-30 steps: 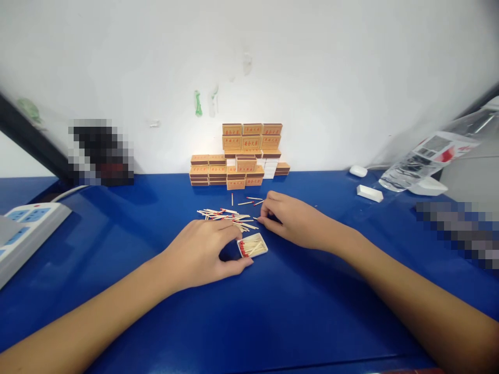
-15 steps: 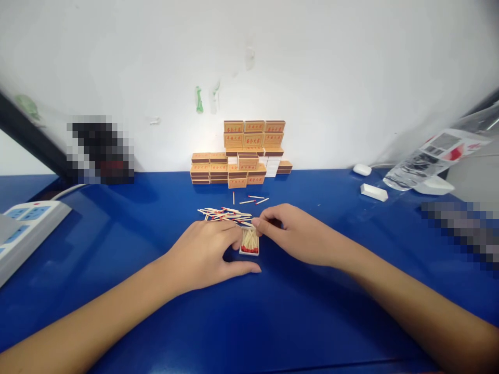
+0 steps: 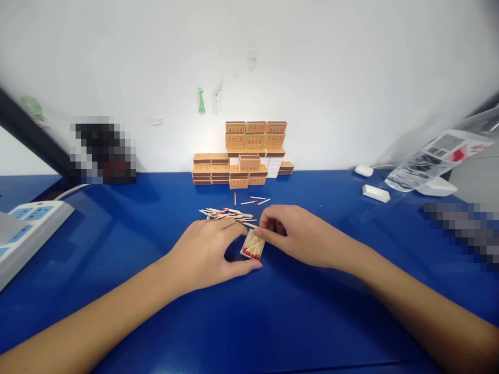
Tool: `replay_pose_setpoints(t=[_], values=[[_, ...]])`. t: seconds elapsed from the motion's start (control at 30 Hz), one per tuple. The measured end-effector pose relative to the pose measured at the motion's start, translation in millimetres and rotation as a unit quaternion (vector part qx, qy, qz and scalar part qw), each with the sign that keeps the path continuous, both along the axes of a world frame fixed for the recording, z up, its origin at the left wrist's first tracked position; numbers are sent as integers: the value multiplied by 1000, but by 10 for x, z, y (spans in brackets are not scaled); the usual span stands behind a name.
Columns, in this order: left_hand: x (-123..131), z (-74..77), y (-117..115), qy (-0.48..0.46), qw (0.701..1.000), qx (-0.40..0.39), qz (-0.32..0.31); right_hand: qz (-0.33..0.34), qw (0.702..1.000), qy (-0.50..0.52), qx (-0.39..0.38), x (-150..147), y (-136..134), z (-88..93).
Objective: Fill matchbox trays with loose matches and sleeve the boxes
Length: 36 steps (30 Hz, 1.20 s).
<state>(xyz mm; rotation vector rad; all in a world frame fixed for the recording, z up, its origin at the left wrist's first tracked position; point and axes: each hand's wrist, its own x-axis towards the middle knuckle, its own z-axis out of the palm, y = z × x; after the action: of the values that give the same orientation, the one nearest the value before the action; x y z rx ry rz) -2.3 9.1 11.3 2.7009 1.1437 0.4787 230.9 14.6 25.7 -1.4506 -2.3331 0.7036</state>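
A small white matchbox tray (image 3: 252, 247) filled with red-headed matches lies tilted on the blue table, the heads pointing toward me. My right hand (image 3: 281, 226) pinches it at its far right corner, thumb on top and fingers curled. Around its left side, my left hand (image 3: 220, 249) is open, with thumb and fingers apart. The thumb tip lies just by the tray's near edge; whether it touches, I cannot tell. Just beyond the hands is a pile of loose matches (image 3: 226, 213), partly hidden by my left hand. A few single matches (image 3: 249, 202) lie farther back.
Stacked matchboxes (image 3: 254, 141) stand against the white wall. A power strip (image 3: 42, 221) sits at the left. On the right are a white eraser-like block (image 3: 376, 193), a rounded white case (image 3: 364, 170) and a clear plastic bag (image 3: 424, 158).
The matchbox tray has turned askew and shifted slightly right and toward me. My right hand's thumb has come over its corner, while my left fingers have drawn away from its side.
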Motion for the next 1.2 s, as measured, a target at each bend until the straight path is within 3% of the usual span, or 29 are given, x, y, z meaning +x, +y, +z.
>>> replay_pose_setpoints(t=[0.13,0.3,0.73,1.2], values=[[-2,-5,-8,-4,1000,8,-4,56,997,7,48,40,29,47],[-4,-17,-11,-2,1000,17,-1,141,989,6,41,75,19,89],[-8,8,4,25,999,0,-26,131,987,-24,92,58,6,39],[-17,2,20,28,999,-5,-38,157,983,-50,82,86,-39,114]])
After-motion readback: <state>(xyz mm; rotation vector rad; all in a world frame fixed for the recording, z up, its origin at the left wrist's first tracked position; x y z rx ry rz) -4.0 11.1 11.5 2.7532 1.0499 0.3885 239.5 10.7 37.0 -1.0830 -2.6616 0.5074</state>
